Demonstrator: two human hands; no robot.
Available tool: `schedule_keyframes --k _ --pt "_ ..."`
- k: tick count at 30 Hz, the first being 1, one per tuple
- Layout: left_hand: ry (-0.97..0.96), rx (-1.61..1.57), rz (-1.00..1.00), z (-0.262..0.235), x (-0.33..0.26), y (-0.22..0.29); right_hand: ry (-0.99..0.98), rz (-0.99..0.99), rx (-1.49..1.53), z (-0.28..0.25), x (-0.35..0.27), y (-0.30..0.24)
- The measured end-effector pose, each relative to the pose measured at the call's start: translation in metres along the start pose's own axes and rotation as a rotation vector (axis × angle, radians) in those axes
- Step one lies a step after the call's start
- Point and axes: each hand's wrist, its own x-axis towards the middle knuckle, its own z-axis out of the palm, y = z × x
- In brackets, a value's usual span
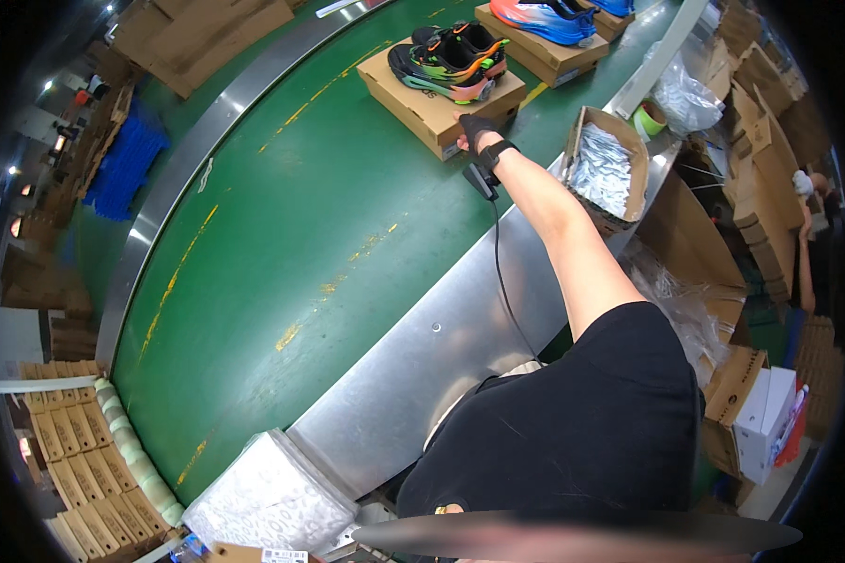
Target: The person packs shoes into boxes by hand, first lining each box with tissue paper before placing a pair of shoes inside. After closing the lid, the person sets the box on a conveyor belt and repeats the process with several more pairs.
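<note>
My right arm reaches up and away across the metal edge to the green conveyor belt (pixel 282 225). My right hand (pixel 479 134), in a dark fingerless glove, is closed at the near corner of a brown shoebox (pixel 422 117), fingertips against its cardboard. A black multicoloured pair of sneakers (pixel 451 61) rests on top of that box. Round my wrist is a black strap carrying a small dark device (pixel 482 181), with a cable running down from it. My left hand does not show.
Beyond stands another shoebox (pixel 545 61) topped with red-and-blue sneakers (pixel 546 19). An open carton of silvery packets (pixel 603 169) and a green tape roll (pixel 648 120) sit at right. White patterned sheets (pixel 272 493) lie lower left, near stacked shoeboxes (pixel 70 441). Another person's arm (pixel 805 244) shows far right.
</note>
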Motion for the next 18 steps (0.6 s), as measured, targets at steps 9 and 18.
schedule_keyframes --k 9,18 --pt "0.282 -0.014 -0.065 -0.040 -0.038 -0.017 -0.247 0.110 -0.014 0.026 -0.089 0.081" --pt "-0.674 0.938 0.313 0.222 -0.026 -0.137 -1.382 -0.192 -0.419 0.055 -0.312 0.097"
